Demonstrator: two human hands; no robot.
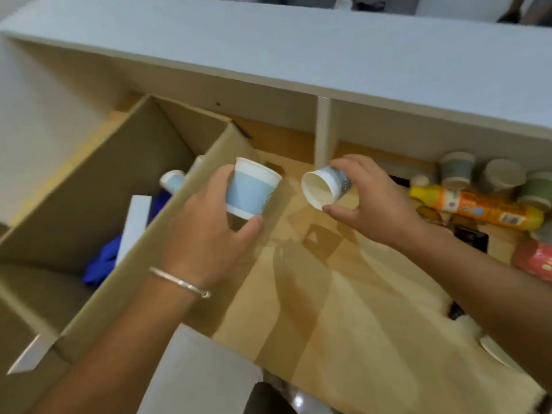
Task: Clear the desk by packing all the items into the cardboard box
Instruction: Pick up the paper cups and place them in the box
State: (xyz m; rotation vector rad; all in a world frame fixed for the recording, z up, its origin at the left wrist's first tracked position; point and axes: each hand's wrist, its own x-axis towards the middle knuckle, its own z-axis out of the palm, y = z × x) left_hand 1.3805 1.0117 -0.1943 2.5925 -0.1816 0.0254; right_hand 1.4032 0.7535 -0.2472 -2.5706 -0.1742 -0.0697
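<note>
Two paper cups up off the bench [343, 294]: left hand [206, 234] clamped on the upright blue cup [252, 192], beside the cardboard box [98, 186] wall; right hand [370, 201] gripping the tipped cup [324, 186] (mouth leftward). Left nearer, box lying leftward.

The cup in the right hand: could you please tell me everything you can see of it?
The cup is a small paper one, white inside and at the rim, with a pale blue-grey printed band outside. It looks empty. It is tipped on its side in mid-air above the desk, mouth facing left toward the other cup. The right hand grips it from behind, fingers over the top, thumb beneath the rim. Nothing else touches it.
</note>
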